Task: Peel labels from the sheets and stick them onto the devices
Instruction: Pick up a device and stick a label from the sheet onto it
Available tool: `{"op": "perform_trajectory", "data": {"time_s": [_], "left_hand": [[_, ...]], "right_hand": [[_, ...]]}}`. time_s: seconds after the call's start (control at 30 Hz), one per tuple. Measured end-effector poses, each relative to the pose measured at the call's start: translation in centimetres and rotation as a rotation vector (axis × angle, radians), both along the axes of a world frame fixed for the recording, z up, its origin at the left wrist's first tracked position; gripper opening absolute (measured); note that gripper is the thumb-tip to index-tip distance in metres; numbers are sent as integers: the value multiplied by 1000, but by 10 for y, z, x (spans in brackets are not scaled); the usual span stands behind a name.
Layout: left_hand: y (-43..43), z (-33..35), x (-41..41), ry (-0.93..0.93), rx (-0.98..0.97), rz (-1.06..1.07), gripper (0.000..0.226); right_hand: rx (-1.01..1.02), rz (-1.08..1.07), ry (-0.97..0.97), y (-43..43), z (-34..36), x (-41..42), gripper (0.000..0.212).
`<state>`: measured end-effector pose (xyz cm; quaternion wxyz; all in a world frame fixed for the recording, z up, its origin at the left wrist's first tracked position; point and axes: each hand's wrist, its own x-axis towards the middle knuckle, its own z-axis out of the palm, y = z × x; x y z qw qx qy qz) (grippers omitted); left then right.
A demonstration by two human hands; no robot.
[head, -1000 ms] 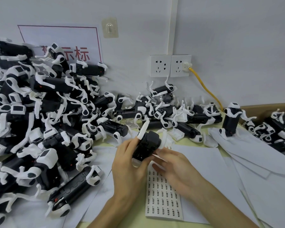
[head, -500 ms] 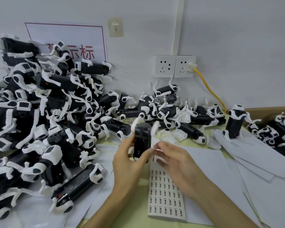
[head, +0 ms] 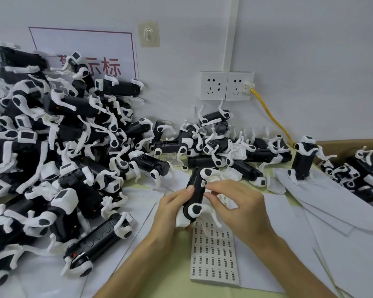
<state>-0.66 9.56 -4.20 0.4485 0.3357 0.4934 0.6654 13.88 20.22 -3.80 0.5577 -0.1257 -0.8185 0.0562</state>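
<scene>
My left hand (head: 170,208) grips a black and white dog-shaped device (head: 195,194) from its left side, holding it lengthwise above the table. A small white label (head: 203,184) sits on the device's black body. My right hand (head: 235,203) is at the device's right side, fingertips touching the body just beside that label. Under both hands lies a white sheet of small printed labels (head: 213,254), partly hidden by my right hand.
A tall heap of similar devices (head: 52,147) fills the left and back of the table. One device (head: 302,160) stands upright at the right, by a cardboard box (head: 353,145) holding more. White backing sheets (head: 332,211) lie at the right. A yellow cable (head: 271,117) hangs from the wall socket.
The device has been turned in my left hand, from end-on and upright to lying lengthwise with its side up. My right hand has moved up onto its body where the label sits.
</scene>
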Motion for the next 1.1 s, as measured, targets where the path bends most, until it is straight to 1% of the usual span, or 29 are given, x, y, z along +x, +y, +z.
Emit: {"op": "perform_trajectory", "data": {"time_s": [0.07, 0.17, 0.27, 0.4, 0.5, 0.6, 0.9, 1.0, 1.1], "left_hand": [[0, 0, -1, 32, -17, -19, 40], [0, 0, 0, 98, -31, -41, 43], [0, 0, 0, 129, -51, -37, 39], [-1, 2, -2, 181, -96, -67, 40], [-3, 4, -2, 222, -126, -96, 39], [-4, 5, -3, 247, -153, -84, 42], [-5, 10, 0, 259, -160, -85, 41], [-6, 13, -1, 217, -176, -88, 38], [-6, 14, -1, 204, -176, -81, 37]], "right_hand": [[5, 4, -14, 3, 0, 1, 7], [-12, 23, -38, 7, 1, 4, 7], [-36, 74, -106, 13, 2, 6, 9], [-49, 111, -179, 21, 2, 10, 15], [-40, 123, -196, 23, 1, 11, 13], [-28, 110, -202, 21, 0, 9, 13], [-50, 61, -198, 13, -2, 3, 8], [-117, 109, -189, 16, -1, 4, 11], [-127, 138, -196, 18, 0, 7, 15]]}}
